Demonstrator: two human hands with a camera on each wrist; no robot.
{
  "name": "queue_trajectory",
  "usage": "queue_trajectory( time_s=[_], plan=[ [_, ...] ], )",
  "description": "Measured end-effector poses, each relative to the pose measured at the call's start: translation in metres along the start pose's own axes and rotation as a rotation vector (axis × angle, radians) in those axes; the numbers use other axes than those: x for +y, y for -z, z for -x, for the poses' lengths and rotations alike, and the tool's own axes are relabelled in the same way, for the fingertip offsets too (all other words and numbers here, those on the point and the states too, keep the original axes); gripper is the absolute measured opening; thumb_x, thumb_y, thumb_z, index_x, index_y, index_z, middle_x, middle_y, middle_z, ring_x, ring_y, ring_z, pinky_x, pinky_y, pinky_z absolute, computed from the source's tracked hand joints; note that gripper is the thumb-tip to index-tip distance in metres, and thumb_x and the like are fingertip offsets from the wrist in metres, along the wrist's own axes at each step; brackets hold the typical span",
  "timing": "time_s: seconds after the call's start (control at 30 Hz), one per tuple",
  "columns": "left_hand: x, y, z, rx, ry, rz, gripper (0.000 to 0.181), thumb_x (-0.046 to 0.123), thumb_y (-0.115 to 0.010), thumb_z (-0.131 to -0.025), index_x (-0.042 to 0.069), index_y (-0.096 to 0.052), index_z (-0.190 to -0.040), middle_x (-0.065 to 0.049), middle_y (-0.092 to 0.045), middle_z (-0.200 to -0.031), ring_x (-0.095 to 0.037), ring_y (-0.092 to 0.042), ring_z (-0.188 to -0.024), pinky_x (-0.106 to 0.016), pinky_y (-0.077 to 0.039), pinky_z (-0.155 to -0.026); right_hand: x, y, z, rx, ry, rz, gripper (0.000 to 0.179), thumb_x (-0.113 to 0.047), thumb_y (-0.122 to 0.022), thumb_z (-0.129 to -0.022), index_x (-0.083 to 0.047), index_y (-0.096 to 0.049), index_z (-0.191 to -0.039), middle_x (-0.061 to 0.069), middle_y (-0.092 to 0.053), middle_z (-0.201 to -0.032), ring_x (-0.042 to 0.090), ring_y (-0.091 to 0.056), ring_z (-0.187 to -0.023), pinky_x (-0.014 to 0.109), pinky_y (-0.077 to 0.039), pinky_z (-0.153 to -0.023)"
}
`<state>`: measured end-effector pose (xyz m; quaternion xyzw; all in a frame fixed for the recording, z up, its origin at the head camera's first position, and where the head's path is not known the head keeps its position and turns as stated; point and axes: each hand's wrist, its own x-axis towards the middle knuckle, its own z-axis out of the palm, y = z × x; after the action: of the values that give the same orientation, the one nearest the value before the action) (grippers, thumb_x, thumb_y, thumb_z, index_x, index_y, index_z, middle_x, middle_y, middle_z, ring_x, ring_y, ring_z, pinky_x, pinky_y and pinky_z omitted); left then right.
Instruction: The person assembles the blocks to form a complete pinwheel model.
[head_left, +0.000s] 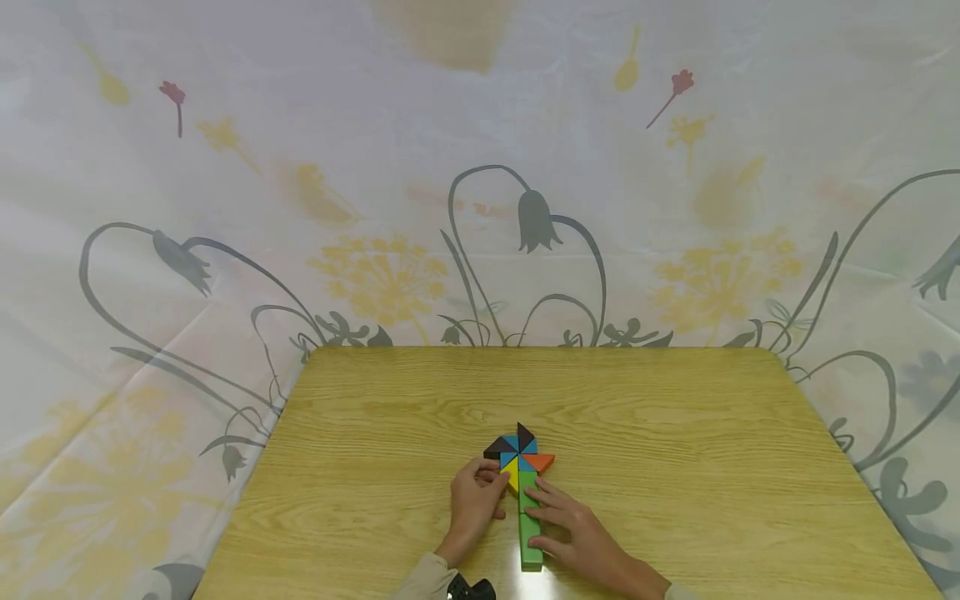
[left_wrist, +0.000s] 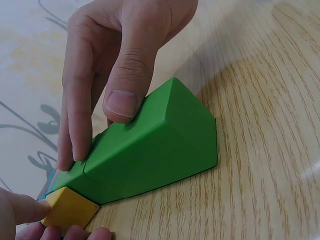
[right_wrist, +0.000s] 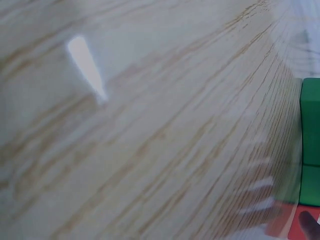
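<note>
On the wooden table (head_left: 360,483) lies a pinwheel shape of coloured blocks, with a stem of two green blocks (head_left: 530,533) running toward me. My left hand (head_left: 474,506) is at its left side, fingers bent, the thumb and fingertips at a yellow triangular block (left_wrist: 70,209) that sits beside the stem's upper end. From the right, my right hand (head_left: 573,533) rests its spread fingertips and thumb on the green blocks. Blue triangular blocks (head_left: 510,441) form the pinwheel's middle. Two black triangular blocks (head_left: 526,435) and a red-orange triangular block (head_left: 539,462) stick out around them.
Behind the table's far edge hangs a pale curtain (head_left: 420,125) printed with grey, yellow and red flowers. A black device (head_left: 471,588) is strapped near my left wrist, over a beige sleeve (head_left: 425,581).
</note>
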<state>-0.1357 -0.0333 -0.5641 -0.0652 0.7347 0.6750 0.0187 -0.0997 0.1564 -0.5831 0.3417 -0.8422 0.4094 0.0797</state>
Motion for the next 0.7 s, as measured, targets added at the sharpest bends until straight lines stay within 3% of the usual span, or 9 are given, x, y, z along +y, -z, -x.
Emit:
queue_trajectory(
  time_s=[0.47,0.7],
  plan=[
    [-0.0024,-0.0024,-0.0014,0.014,-0.007,-0.033,0.024,0.013,-0.072,-0.084,-0.002,-0.062,-0.099,-0.008,-0.06,-0.08,-0.022,-0.063,-0.063,-0.034,-0.053,-0.042,-0.0034,0.0027,-0.0024,-0.02,-0.03,0.016,0.04,-0.031,-0.071,-0.084,-0.007,-0.068,-0.116,0.01,-0.053,-0.135,0.037,-0.044,-0.127,0.044,-0.047,-0.094],
    [0.0005,-0.0065,-0.0005,0.0,0.005,0.032,0.026,0.008,-0.069,-0.086,-0.006,-0.056,-0.103,-0.012,-0.059,-0.079,-0.027,-0.065,-0.061,-0.037,-0.054,-0.043,-0.0049,0.0037,-0.0026,-0.019,-0.035,0.01,0.04,-0.031,-0.071,-0.084,-0.007,-0.069,-0.115,0.009,-0.053,-0.135,0.037,-0.044,-0.126,0.044,-0.047,-0.094]
  ],
)
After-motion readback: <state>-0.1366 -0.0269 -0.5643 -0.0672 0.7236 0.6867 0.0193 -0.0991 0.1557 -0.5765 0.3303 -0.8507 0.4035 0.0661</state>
